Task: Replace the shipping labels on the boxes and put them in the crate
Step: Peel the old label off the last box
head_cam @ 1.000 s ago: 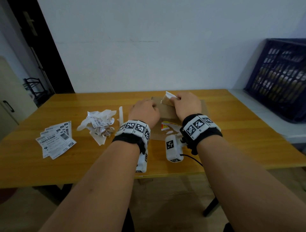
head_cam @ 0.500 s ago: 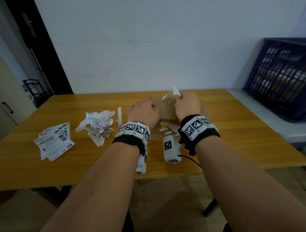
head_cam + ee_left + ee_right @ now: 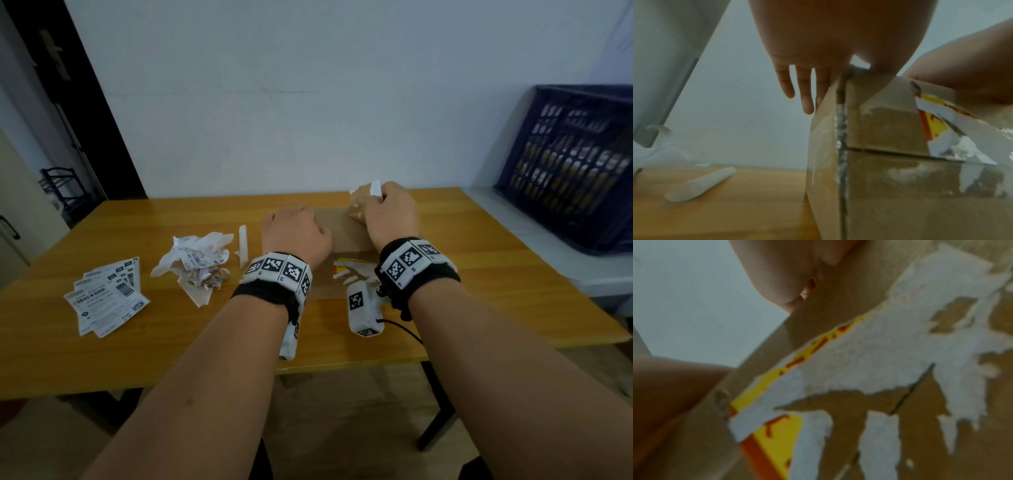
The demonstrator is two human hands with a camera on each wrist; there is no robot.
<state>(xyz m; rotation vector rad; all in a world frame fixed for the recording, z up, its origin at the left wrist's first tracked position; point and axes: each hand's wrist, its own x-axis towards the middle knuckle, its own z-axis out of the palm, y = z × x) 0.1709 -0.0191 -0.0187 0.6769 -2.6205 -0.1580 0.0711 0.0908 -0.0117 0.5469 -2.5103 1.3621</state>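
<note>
Left hand (image 3: 296,233) pins the box (image 3: 337,226) to the table (image 3: 479,274) while right hand (image 3: 392,214), grip pinching, peels its old label (image 3: 363,200).

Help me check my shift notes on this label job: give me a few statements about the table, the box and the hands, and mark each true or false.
1. The right hand pinches a peeled strip of old label lifted off the cardboard box. True.
2. The left hand is raised clear of the box. False: it rests on the box's top, holding it down.
3. A fanned stack of fresh labels lies on the table's left side. True.
4. The crumpled label scraps are inside the blue crate. False: they lie on the table.
5. The box's near face is clean. False: torn white and yellow label remnants cling to it.
</note>
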